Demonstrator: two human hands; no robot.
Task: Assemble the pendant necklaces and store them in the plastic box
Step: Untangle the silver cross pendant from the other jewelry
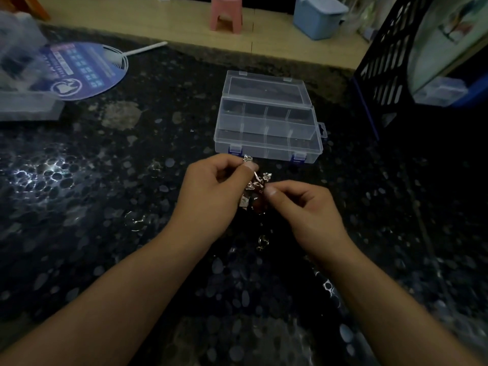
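Head view. Both hands are raised over a dark, pebble-patterned table (79,207), just in front of the plastic box (266,120). The left hand (211,191) has its fingers curled, and thumb and forefinger pinch a small silver, flower-shaped pendant piece (247,159) at the fingertips. The right hand (306,210) also has curled fingers; its thumb and forefinger pinch the lower end of a dark cluster of necklace parts (254,187) that spans the gap between the two hands. A second silver flower charm (267,177) sticks up from this cluster, just above the right thumb. What hangs below the cluster is too dark to tell.

The plastic box is clear, with blue latches on its near side. Its lid stands open and tilts away; dividers split the base into compartments. Whether anything lies in them cannot be told.

A small metal ring (262,240) lies on the table between the wrists.

Far left: a round printed hand fan (84,70) with a white handle. Right edge: a dark lattice basket (383,70). Beyond the table, on the floor: a pink stool (226,11) and a light blue bin (318,15).
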